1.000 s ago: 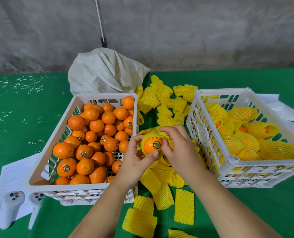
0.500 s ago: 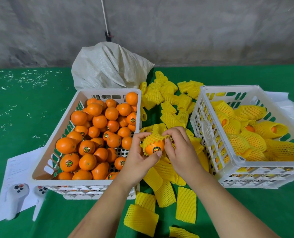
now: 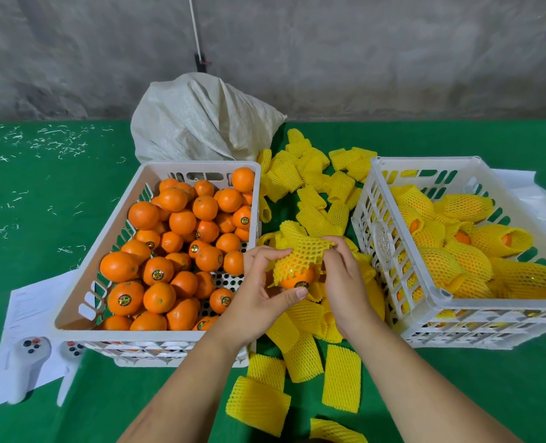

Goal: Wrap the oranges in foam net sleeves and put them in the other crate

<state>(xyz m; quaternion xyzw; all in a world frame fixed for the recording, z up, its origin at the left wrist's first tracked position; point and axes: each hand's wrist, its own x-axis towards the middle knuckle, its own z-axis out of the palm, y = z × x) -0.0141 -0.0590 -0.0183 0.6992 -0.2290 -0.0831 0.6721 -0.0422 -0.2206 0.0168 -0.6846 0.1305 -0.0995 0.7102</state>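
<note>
**Sleeve now most of the way down**

Left hand (image 3: 262,292) cradles the orange (image 3: 297,278); right hand (image 3: 342,279) pinches the sleeve (image 3: 300,255), pulled further over since a second ago. Right of it, the crate (image 3: 437,298) waits.

Bright even light, sharp, wide-angle edge bending

**Oranges, sleeves, crates**

Orange (image 3: 297,276): sticker facing the camera, upper part covered by a yellow foam net sleeve (image 3: 300,254), held between the two crates. Left crate (image 3: 73,314): white, slotted, heaped with bare oranges (image 3: 182,222). Right crate (image 3: 441,295): white, holding sleeved oranges (image 3: 476,260). Spare sleeves (image 3: 316,193): flat, yellow, strewn between and before the crates.
</note>
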